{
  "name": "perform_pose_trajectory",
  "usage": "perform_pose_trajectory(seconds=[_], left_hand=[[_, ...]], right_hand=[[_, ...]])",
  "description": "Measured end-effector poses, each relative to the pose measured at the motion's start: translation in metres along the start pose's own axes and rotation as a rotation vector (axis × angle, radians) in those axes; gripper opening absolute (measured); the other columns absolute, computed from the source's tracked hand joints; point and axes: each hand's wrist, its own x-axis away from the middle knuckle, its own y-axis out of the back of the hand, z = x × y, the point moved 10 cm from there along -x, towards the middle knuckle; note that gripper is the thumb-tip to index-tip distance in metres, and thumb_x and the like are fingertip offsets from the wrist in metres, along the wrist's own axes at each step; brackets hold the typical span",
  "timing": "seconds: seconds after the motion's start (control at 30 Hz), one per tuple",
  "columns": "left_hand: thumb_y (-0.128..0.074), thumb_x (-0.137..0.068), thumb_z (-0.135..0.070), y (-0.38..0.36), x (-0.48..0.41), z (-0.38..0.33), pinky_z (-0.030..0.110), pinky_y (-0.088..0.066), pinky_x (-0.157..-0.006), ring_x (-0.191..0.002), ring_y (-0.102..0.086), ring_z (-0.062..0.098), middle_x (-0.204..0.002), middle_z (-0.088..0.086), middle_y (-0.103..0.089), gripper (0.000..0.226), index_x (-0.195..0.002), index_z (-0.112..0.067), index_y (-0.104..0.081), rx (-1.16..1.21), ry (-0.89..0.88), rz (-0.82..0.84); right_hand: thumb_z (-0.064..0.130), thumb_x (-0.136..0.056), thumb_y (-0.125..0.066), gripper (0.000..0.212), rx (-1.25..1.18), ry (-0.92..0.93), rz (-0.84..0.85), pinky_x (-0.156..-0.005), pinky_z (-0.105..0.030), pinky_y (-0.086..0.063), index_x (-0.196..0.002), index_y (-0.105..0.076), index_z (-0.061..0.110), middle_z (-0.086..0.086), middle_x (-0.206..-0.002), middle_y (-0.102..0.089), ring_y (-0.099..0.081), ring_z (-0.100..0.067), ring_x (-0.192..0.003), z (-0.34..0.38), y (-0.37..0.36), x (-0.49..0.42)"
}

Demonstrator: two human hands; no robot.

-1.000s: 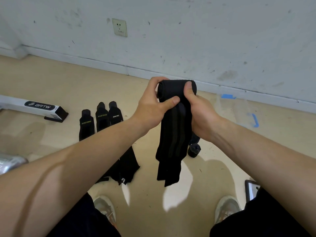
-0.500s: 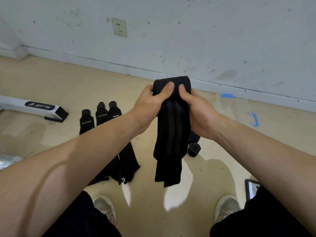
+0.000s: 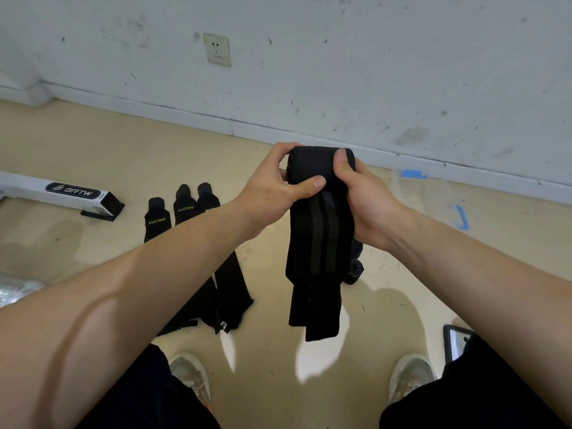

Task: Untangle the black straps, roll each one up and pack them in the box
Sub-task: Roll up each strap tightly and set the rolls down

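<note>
Since a moment ago my left hand (image 3: 266, 193) has laid its thumb across the strap (image 3: 318, 236), and my right hand (image 3: 368, 205) thumbs the roll's top. Both sets of fingers curl round it, pinching it in midair so the tail hangs straight and winds tight.

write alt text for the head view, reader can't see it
A left hand and a right hand grip the rolled top of a black strap in the air, its loose tail hanging down. Three flat straps lie on the tan floor to the left, near a long white box.
</note>
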Motion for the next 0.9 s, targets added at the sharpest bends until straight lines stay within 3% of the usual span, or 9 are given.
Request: perform_pose_trajectory(seconds=[0.1, 0.23, 0.37, 0.47, 0.6, 0.77, 0.9], left_hand=[[-0.081, -0.088, -0.034, -0.008, -0.001, 0.015, 0.044, -0.061, -0.092, -0.104, -0.075, 0.027, -0.123, 0.017, -0.071, 0.061, -0.137, -0.011, -0.05, 0.109, 0.135, 0.06], [-0.076, -0.079, -0.058, -0.013, 0.0, 0.018, 0.043, -0.062, -0.091, -0.107, -0.074, 0.027, -0.125, 0.015, -0.071, 0.079, -0.135, -0.006, -0.056, 0.171, 0.182, 0.074], [-0.078, -0.088, -0.043, -0.007, -0.001, 0.018, 0.045, -0.061, -0.094, -0.107, -0.074, 0.027, -0.126, 0.014, -0.069, 0.06, -0.132, -0.009, -0.055, 0.187, 0.156, 0.014], [-0.08, -0.08, -0.039, -0.001, -0.002, 0.012, 0.043, -0.061, -0.093, -0.108, -0.074, 0.029, -0.125, 0.013, -0.068, 0.063, -0.13, -0.01, -0.054, 0.192, 0.111, -0.017], [-0.082, -0.084, -0.028, 0.004, -0.003, 0.005, 0.042, -0.061, -0.089, -0.1, -0.075, 0.03, -0.113, 0.012, -0.07, 0.057, -0.13, -0.013, -0.052, 0.127, 0.054, -0.013], [-0.079, -0.089, -0.014, 0.008, -0.001, -0.007, 0.019, -0.057, -0.074, -0.085, -0.068, -0.002, -0.103, 0.004, -0.066, 0.05, -0.131, -0.017, -0.053, -0.059, -0.052, -0.051], [-0.083, -0.085, -0.015, 0.009, -0.001, -0.011, 0.018, -0.056, -0.078, -0.098, -0.061, 0.004, -0.113, 0.01, -0.065, 0.052, -0.128, -0.023, -0.054, -0.114, -0.093, -0.053]], right_hand=[[0.036, -0.106, -0.05, 0.033, -0.004, 0.027, -0.023, -0.093, -0.052, -0.058, -0.132, -0.053, 0.016, -0.014, -0.126, -0.069, -0.072, -0.032, -0.108, 0.004, 0.001, 0.002], [0.028, -0.106, -0.052, 0.028, 0.038, 0.033, -0.017, -0.091, -0.053, -0.058, -0.132, -0.053, 0.016, -0.012, -0.12, -0.07, -0.07, -0.036, -0.11, 0.002, -0.001, 0.003], [0.022, -0.105, -0.054, 0.029, 0.049, 0.028, 0.011, -0.091, -0.055, -0.058, -0.134, -0.052, 0.019, -0.017, -0.12, -0.069, -0.069, -0.039, -0.11, 0.002, -0.001, 0.003], [0.022, -0.104, -0.057, 0.032, 0.015, 0.013, 0.044, -0.09, -0.048, -0.06, -0.136, -0.054, 0.023, -0.01, -0.114, -0.07, -0.072, -0.033, -0.107, 0.003, -0.003, 0.003], [0.039, -0.103, -0.054, 0.033, 0.038, -0.036, 0.064, -0.094, -0.042, -0.059, -0.134, -0.058, 0.028, -0.006, -0.122, -0.07, -0.069, -0.027, -0.116, -0.001, -0.005, 0.001], [0.059, -0.101, -0.046, 0.057, 0.071, -0.096, 0.083, -0.096, -0.037, -0.058, -0.137, -0.059, 0.016, -0.009, -0.123, -0.073, -0.072, -0.024, -0.111, -0.012, -0.01, 0.001], [0.049, -0.104, -0.046, 0.053, 0.027, -0.039, 0.093, -0.103, -0.043, -0.053, -0.143, -0.052, 0.013, -0.009, -0.13, -0.069, -0.069, -0.026, -0.117, -0.007, -0.01, -0.001]])
